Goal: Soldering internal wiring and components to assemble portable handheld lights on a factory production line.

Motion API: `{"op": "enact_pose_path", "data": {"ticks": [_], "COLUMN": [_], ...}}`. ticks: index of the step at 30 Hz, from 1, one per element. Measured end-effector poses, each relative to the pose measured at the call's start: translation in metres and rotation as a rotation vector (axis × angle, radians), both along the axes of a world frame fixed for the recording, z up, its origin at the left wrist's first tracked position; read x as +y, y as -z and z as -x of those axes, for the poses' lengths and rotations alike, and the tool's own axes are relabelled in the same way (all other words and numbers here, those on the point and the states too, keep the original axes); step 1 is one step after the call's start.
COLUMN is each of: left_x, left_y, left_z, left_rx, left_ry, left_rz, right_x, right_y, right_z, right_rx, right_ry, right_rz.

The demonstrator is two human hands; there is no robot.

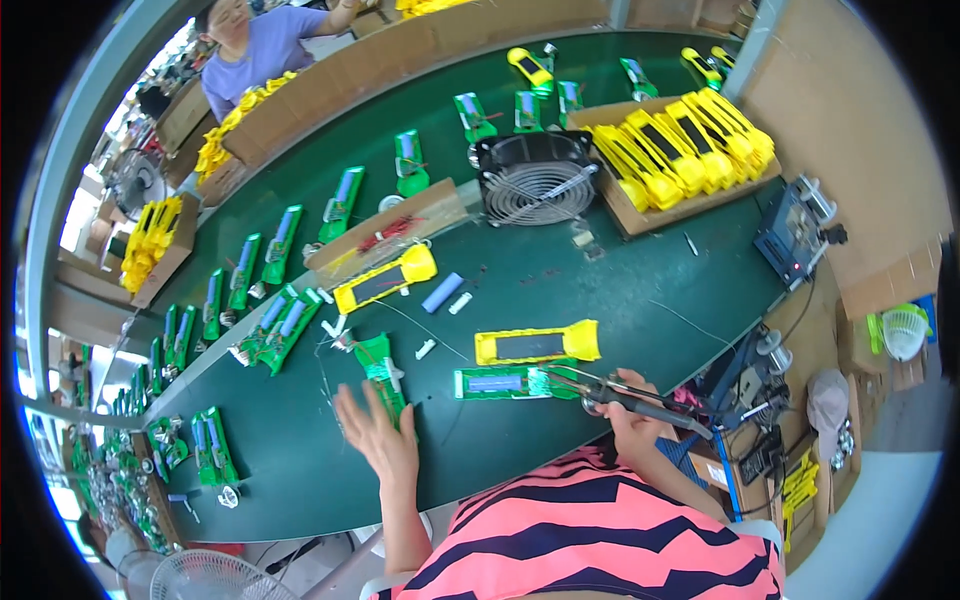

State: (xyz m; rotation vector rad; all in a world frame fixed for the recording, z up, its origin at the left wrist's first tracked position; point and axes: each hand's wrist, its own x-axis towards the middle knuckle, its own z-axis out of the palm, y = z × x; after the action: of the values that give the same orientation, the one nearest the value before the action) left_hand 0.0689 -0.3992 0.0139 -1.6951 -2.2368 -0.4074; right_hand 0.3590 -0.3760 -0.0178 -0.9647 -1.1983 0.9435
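My right hand (634, 418) grips a soldering iron (652, 408) with a dark handle. Its thin tip reaches left over a green casing (508, 384) holding a blue cylindrical cell; I cannot tell whether the tip touches it. Directly beyond that casing lies a yellow casing (535, 344) with a dark panel. With fingers spread, my left hand (382, 436) is beside another green casing (379, 366) with a white part on it, and holds nothing. A loose blue cell (442, 293) lies farther off, near a second yellow casing (388, 279).
A metal-grilled fan (540, 190) stands at the back beside a cardboard box (690, 203) of yellow casings. Several green casings line the table's left and far side. At the right is a blue soldering station (790, 235). A person (262, 50) sits behind a cardboard divider.
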Motion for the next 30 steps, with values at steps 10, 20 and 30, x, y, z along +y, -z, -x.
{"op": "enact_pose_path", "data": {"ticks": [10,20,30], "left_x": [-0.007,-0.013,-0.012], "left_y": [0.003,0.03,0.019], "left_z": [-0.072,-0.051,-0.072], "left_rx": [-0.37,-0.684,-0.596], "left_ry": [1.122,0.509,0.654], "left_rz": [-0.314,-0.439,-0.122], "right_x": [-0.015,-0.019,-0.012], "right_y": [-0.001,0.009,-0.003], "right_z": [-0.011,-0.011,-0.009], "right_rx": [-0.164,-0.112,-0.104], "right_ry": [0.036,0.054,0.037], "right_rz": [-0.137,-0.076,-0.131]}}
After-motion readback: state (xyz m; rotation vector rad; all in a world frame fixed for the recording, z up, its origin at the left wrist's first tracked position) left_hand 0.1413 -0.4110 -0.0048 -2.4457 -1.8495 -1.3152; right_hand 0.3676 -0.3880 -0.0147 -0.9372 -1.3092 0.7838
